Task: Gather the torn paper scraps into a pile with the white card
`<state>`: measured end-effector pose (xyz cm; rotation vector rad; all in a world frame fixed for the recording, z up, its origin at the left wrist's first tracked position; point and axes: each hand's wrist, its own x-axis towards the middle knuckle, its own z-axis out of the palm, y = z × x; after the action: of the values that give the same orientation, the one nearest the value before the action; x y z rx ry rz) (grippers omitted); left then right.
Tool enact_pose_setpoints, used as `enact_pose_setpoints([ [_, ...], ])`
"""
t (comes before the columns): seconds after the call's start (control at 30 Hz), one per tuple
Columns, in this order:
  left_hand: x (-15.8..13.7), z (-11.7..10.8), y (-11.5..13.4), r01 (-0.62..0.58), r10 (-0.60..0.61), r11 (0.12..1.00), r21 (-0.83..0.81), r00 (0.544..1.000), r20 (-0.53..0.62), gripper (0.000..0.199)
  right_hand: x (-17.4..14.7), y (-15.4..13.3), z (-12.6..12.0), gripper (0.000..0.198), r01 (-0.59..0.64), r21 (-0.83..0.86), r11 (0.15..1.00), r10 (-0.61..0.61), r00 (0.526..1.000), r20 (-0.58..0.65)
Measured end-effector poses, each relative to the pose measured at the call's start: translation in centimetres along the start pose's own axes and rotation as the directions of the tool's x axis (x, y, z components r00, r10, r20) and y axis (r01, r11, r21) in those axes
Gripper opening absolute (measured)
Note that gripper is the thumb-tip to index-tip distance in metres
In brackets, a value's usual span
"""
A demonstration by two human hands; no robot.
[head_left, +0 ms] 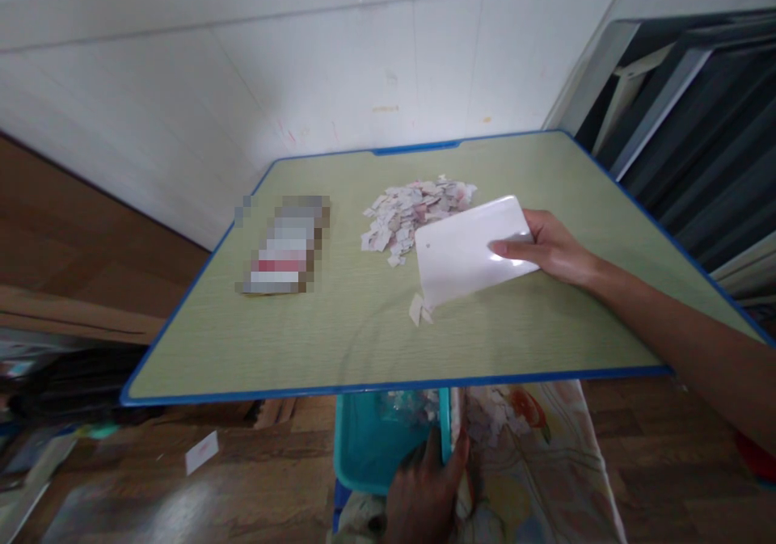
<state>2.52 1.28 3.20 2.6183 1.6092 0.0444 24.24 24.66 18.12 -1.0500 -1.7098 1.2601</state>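
My right hand (554,245) grips the right end of a glossy white flat board (470,249), thumb on top, fingers hidden beneath. The board is held tilted over the table (200,342), and a small mark or hole shows near its left corner. Beyond its left side lies a heap of small torn paper scraps (409,217). A few loose scraps (418,311) lie by its near corner. Below the table's front edge, my left hand (424,487) is closed on the right rim of a teal plastic basin (364,467), which has some scraps inside.
A blurred-out stack (282,245) lies on the table's left. Under the table, more scraps (494,415) rest on a fruit-patterned cloth (546,455). A white paper piece (202,453) is on the wooden floor. Dark panels (697,115) lean at the right; a white wall (339,67) stands behind.
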Motion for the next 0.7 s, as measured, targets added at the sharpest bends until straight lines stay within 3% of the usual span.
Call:
enact_pose_setpoints([
  [0.1,-0.06,0.15,0.02,0.007,-0.007,1.0,0.021,1.0,-0.002,0.065,-0.21,-0.2,0.11,0.027,-0.003,0.003,1.0,0.003,0.999,0.054],
  [0.33,0.11,0.01,-0.04,-0.005,0.005,1.0,0.016,1.0,0.002,0.067,0.01,0.08,0.42,0.03,0.033,-0.022,0.999,-0.035,0.991,-0.132],
  [0.57,-0.08,0.04,0.08,0.019,-0.019,0.999,0.035,1.0,0.011,0.066,-0.08,-0.19,0.48,0.028,0.018,0.004,1.0,-0.018,0.998,0.053],
  [0.7,0.0,0.0,0.02,0.018,-0.018,1.0,0.017,1.0,0.002,0.063,-0.39,-0.27,0.31,0.025,-0.001,0.08,0.997,0.002,1.0,-0.006],
])
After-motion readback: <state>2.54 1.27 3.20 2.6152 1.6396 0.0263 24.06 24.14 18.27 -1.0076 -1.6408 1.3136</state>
